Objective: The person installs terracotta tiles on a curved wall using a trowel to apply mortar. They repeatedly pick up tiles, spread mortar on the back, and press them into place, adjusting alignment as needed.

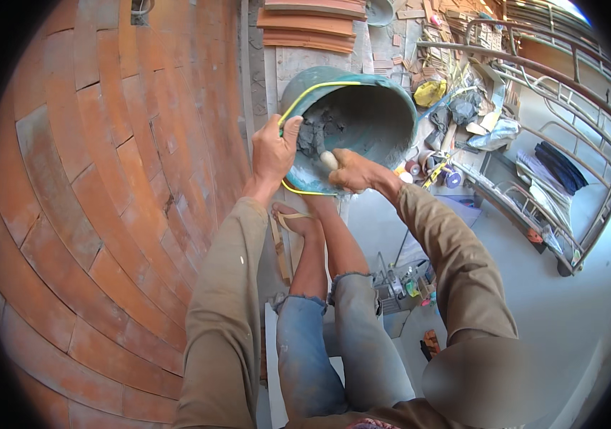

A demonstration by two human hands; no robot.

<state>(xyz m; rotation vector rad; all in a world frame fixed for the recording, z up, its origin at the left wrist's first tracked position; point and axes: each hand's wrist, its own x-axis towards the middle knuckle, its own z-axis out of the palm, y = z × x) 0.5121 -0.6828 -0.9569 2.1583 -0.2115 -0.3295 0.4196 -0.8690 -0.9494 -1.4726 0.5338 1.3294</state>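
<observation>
A teal bucket (400,96) is tilted on its side, its mouth turned toward me. Wet grey mortar (312,132) clings inside its left part, and smears coat the inner wall. My left hand (274,154) is closed on the bucket's left rim, by the yellow bail handle (319,86). At the bucket's lower rim, my right hand (355,170) is wrapped round a trowel with a pale, rounded handle end (329,160). The trowel's blade cannot be made out against the mortar.
A wall of orange clay tiles (105,193) fills the left side. Beyond the bucket lies a stack of clay tiles (309,28). My sandalled foot (294,218) rests on a narrow board. Metal bed frames (577,79) and cluttered bags (466,107) occupy the right, above grey floor (570,307).
</observation>
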